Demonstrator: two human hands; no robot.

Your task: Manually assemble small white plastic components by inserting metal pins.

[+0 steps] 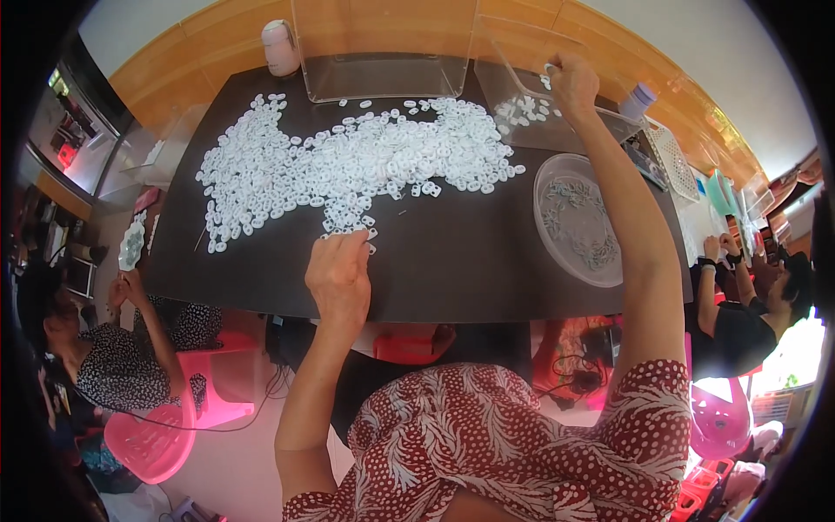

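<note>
A wide heap of small white oval plastic pieces with holes [383,152] spreads over the dark table [435,261]. At the heap's near edge is my left hand [337,277], fingers curled down against a few pieces; what they grip is hidden. My right hand [574,87] is raised over a clear plastic bin [600,122] at the far right. Its fingers are pinched, with a white plastic piece [546,82] at the fingertips. More white pieces [525,110] lie inside that bin.
A round clear tray [541,222] of small greyish parts sits under my right forearm. Behind the heap stands a large clear box [383,83], beside a pink flask [280,48]. A purple-lidded container [639,97] is at the back right. Other people sit left and right.
</note>
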